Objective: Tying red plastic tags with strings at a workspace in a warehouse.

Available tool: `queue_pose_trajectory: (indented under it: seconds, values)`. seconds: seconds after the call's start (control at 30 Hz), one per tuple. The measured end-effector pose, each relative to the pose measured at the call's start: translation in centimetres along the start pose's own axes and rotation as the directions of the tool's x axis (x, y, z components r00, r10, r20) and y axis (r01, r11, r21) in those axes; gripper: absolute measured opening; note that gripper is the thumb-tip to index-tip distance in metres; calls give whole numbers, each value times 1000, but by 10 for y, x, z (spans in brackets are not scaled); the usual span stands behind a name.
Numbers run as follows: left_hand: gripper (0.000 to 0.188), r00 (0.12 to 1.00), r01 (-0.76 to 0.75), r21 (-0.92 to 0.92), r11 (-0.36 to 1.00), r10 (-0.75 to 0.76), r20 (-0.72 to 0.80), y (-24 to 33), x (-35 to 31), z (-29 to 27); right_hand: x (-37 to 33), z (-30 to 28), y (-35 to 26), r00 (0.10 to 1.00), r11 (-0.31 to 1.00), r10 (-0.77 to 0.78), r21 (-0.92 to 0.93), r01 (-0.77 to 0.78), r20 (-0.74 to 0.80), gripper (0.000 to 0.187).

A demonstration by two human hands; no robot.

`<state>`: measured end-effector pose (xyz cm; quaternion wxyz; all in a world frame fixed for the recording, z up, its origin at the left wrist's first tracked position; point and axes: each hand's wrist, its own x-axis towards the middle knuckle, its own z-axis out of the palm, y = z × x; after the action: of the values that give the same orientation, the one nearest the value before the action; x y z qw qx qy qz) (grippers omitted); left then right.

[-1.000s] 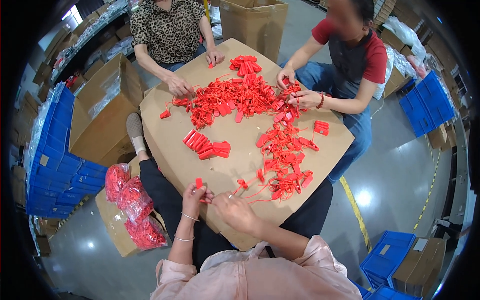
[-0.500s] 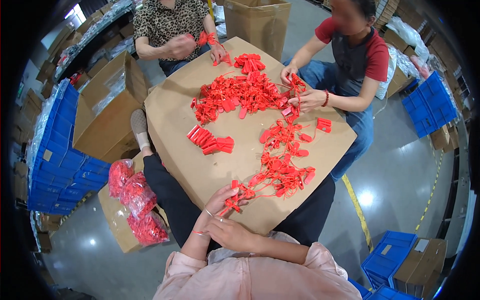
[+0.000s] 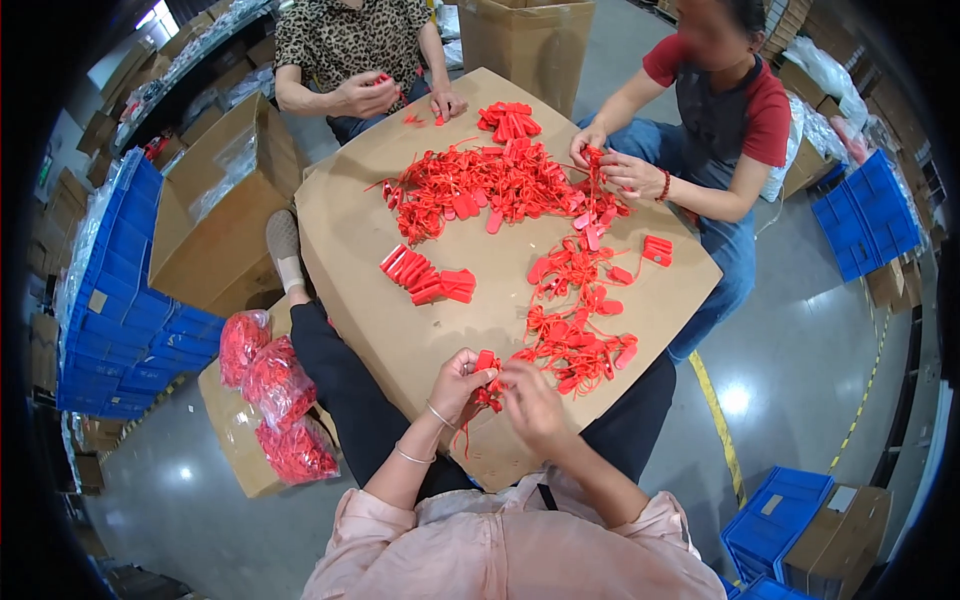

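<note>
both hands have drawn together, left hand [image 3: 462, 380] and right hand [image 3: 530, 400] pinching a red tag [image 3: 487, 392] between them

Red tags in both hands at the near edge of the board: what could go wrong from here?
1. The left hand and right hand hold red tags whose thin tail hangs down; it might snag the tangled pile right beside them.
2. The hands work close to the cardboard sheet's near edge, so a dropped tag may fall off onto the lap or floor.
3. The sheet seems to rest on knees; a shift could slide the sorted stack.
</note>
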<state>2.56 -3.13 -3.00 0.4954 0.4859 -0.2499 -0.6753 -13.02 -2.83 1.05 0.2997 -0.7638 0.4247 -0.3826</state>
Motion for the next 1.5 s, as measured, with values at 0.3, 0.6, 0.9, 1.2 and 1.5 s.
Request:
queue_pose_trajectory:
  seconds: [0.3, 0.6, 0.9, 1.2, 1.5]
  values:
    - [13, 958, -282, 225, 933, 285, 17, -5, 4, 0, 5, -9, 28, 990, 999, 9, -54, -1, 143, 14]
    - [12, 936, -347, 304, 887, 347, 54, 3, -1, 12, 14, -8, 26, 979, 996, 88, 14, -92, 182, 13]
    - [11, 955, -288, 368, 884, 294, 40, 6, -11, 0, 37, -13, 39, 946, 765, 323, 578, -285, 39, 5]
    - [11, 973, -227, 526, 820, 215, 84, -13, -17, -11, 102, -57, -5, 958, 554, 275, 801, -226, 80, 7]
    - [10, 943, -253, 401, 881, 132, 304, -2, -32, 32, 125, -36, -23, 949, 467, 156, 826, -315, 274, 6]
